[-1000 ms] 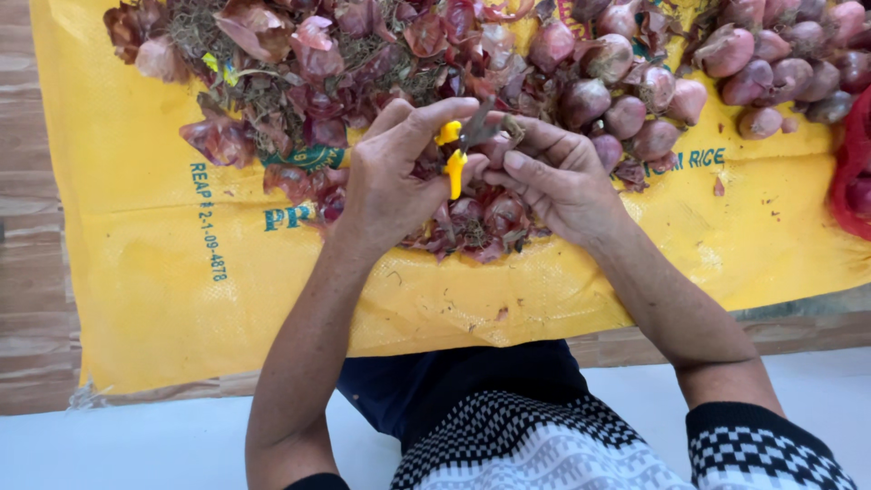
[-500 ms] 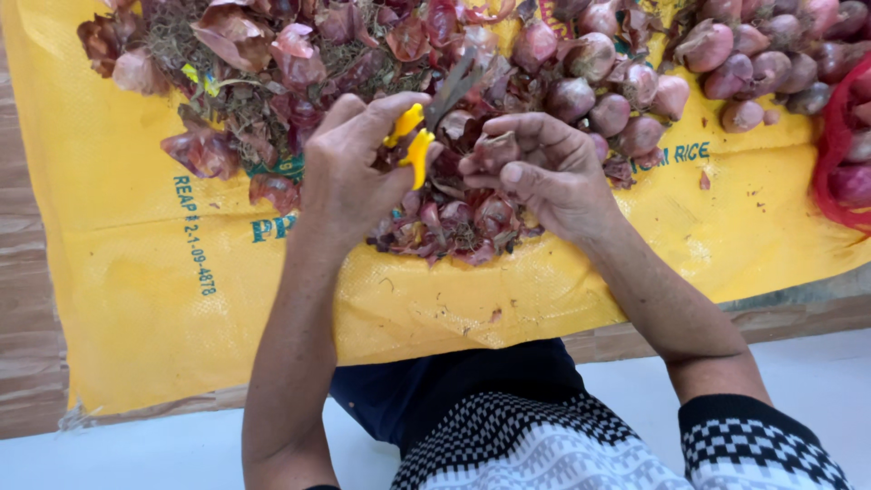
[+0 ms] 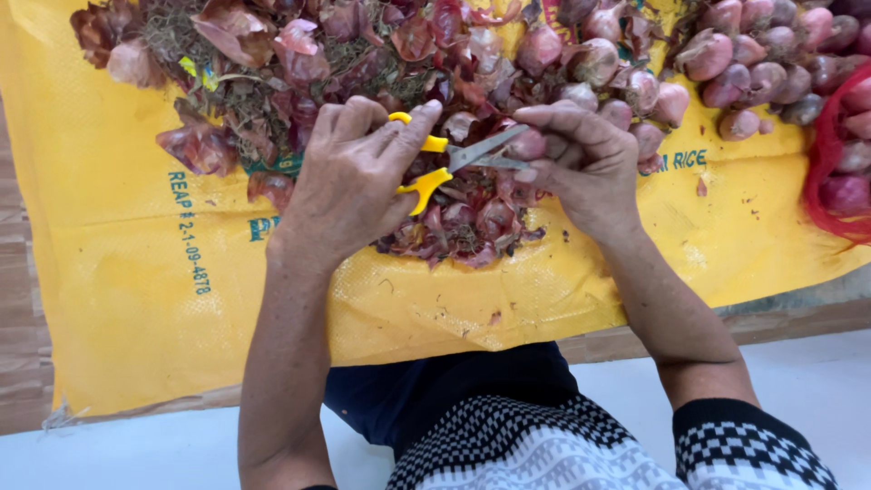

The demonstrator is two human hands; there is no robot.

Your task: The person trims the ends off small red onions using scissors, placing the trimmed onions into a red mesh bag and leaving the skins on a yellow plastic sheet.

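My left hand (image 3: 349, 177) grips a pair of yellow-handled scissors (image 3: 454, 156), blades spread and pointing right. My right hand (image 3: 581, 159) pinches a small purple shallot (image 3: 529, 143) at the blade tips. Both hands hover over a heap of reddish shallot skins and dry roots (image 3: 363, 63) lying on a yellow woven sack (image 3: 181, 299).
Several trimmed shallots (image 3: 744, 54) lie in a pile at the upper right of the sack. A red mesh bag (image 3: 830, 172) with more shallots sits at the right edge. Wooden floor (image 3: 14, 299) shows at the left; a white surface (image 3: 136, 454) runs along the bottom.
The view has shifted slightly. The scissors turned from upright to lying sideways with blades spread, and my right hand brought the shallot to the blade tips.
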